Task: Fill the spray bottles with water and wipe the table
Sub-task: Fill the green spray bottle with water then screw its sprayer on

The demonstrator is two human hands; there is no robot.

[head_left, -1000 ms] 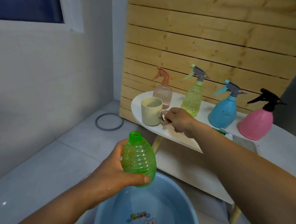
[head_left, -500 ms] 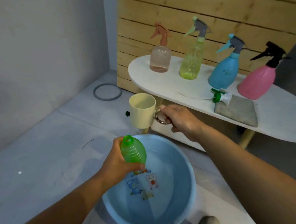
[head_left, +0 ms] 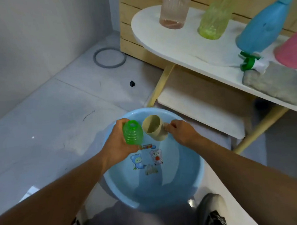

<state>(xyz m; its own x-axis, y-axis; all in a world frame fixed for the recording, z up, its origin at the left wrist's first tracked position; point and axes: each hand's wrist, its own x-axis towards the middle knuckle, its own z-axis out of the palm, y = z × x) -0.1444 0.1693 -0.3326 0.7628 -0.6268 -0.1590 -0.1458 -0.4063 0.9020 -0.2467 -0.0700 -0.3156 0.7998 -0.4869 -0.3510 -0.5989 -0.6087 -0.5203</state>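
My left hand (head_left: pixel 118 142) grips an uncapped green ribbed bottle (head_left: pixel 132 134), upright over a light blue basin (head_left: pixel 198 172) on the floor. My right hand (head_left: pixel 180 131) holds a cream cup (head_left: pixel 154 128) by its handle, tilted toward the bottle's mouth, over the basin. The bottle's green spray head (head_left: pixel 249 61) lies on the white oval table (head_left: pixel 180 46) next to a grey cloth (head_left: pixel 273 83). Peach (head_left: pixel 173 8), yellow-green (head_left: pixel 214 19), blue (head_left: pixel 262 27) and pink (head_left: pixel 292 51) spray bottles stand on the table.
A lower white shelf (head_left: pixel 201 102) sits under the table between slanted wooden legs (head_left: pixel 161 85). A wooden slat panel (head_left: pixel 137 3) backs the table. A grey ring (head_left: pixel 109 57) and a small black object (head_left: pixel 132 83) lie on the tiled floor. My shoe (head_left: pixel 210 206) is beside the basin.
My right hand lifted the cup off the table and brought it down over the basin, tilted. My left hand lowered the green bottle over the basin. The view tipped downward.
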